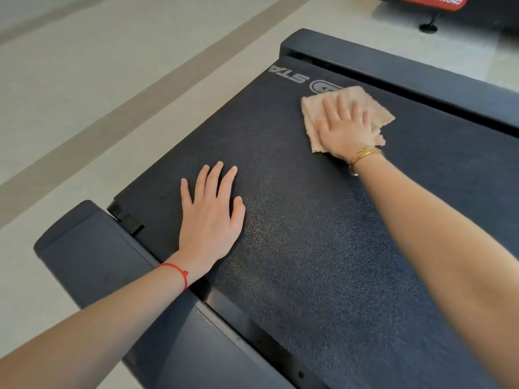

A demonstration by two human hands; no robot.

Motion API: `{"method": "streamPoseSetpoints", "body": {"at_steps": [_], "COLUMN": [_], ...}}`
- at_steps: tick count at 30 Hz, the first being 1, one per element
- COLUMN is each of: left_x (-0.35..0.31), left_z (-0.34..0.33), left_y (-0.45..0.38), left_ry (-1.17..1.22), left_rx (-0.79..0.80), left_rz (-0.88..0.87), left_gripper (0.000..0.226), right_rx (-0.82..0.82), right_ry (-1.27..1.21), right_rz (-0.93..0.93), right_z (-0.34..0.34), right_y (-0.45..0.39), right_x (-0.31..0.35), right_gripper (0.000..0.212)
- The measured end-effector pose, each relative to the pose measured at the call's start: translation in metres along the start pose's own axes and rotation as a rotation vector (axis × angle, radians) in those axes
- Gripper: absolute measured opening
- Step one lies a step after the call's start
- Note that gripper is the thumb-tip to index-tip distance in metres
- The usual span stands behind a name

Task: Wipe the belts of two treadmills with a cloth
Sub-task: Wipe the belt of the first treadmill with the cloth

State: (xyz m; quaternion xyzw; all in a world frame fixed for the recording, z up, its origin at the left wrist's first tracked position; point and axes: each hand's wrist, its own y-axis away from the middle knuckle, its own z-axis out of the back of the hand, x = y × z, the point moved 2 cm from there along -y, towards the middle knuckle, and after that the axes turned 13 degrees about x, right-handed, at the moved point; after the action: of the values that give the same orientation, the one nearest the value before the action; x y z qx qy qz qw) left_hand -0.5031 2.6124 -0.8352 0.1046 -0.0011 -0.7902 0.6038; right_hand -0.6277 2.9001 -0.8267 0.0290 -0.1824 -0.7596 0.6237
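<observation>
Now both hands lie flat on the treadmill belt point(323, 248), one of them pressing a cloth.

Taking the belt as landmark: the right hand point(346, 127), fingers straight and spread, presses the beige cloth point(311, 122) onto the belt's far part, just beside the white logo lettering point(292, 75). The left hand point(209, 217) rests open, palm down, on the belt's near left edge, well apart from the cloth. A red string point(175, 269) circles the left wrist, a gold bracelet point(363, 155) the right. Side rails point(92, 248) flank the belt; pale floor point(84, 94) lies beyond.

A tan cloth point(346, 113) lies flat on the black belt point(323, 248).
</observation>
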Motion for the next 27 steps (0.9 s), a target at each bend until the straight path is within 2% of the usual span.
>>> {"method": "streamPoseSetpoints", "body": {"at_steps": [4, 7, 9, 12, 15, 18, 23, 25, 27], "left_x": [0.0, 0.001, 0.001, 0.001, 0.0, 0.0, 0.0, 0.001, 0.002], "left_z": [0.0, -0.001, -0.001, -0.001, 0.0, 0.0, -0.002, -0.003, -0.003], "left_y": [0.002, 0.002, 0.003, 0.005, 0.005, 0.003, 0.005, 0.007, 0.01], "left_ry": [0.006, 0.035, 0.043, 0.051, 0.061, 0.064, 0.034, 0.026, 0.017], "left_rx": [-0.008, -0.019, -0.024, -0.035, -0.048, -0.057, -0.052, -0.028, 0.0], "left_rz": [-0.006, -0.014, -0.017, -0.025, -0.03, -0.033, -0.04, -0.044, -0.045], "left_gripper": [0.057, 0.055, 0.054, 0.053, 0.052, 0.05, 0.051, 0.052, 0.053], "right_rx": [-0.04, -0.032, -0.026, -0.038, -0.034, -0.042, -0.023, -0.004, -0.022], "right_ry": [0.087, 0.116, 0.096, 0.032, -0.074, -0.035, 0.123, 0.119, 0.092], "right_rz": [0.243, 0.433, 0.407, 0.157, -0.032, 0.04, 0.416, 0.429, 0.331], "right_z": [-0.028, -0.046, -0.043, -0.034, -0.035, -0.053, -0.09, -0.09, -0.083], "right_y": [0.063, 0.11, 0.118, 0.114, 0.119, 0.152, 0.243, 0.257, 0.258], "right_x": [0.033, 0.03, 0.006, -0.032, -0.032, -0.001, 0.022, 0.0, -0.027], "right_gripper": [0.057, 0.056, 0.055, 0.055, 0.057, 0.057, 0.055, 0.055, 0.055]}}
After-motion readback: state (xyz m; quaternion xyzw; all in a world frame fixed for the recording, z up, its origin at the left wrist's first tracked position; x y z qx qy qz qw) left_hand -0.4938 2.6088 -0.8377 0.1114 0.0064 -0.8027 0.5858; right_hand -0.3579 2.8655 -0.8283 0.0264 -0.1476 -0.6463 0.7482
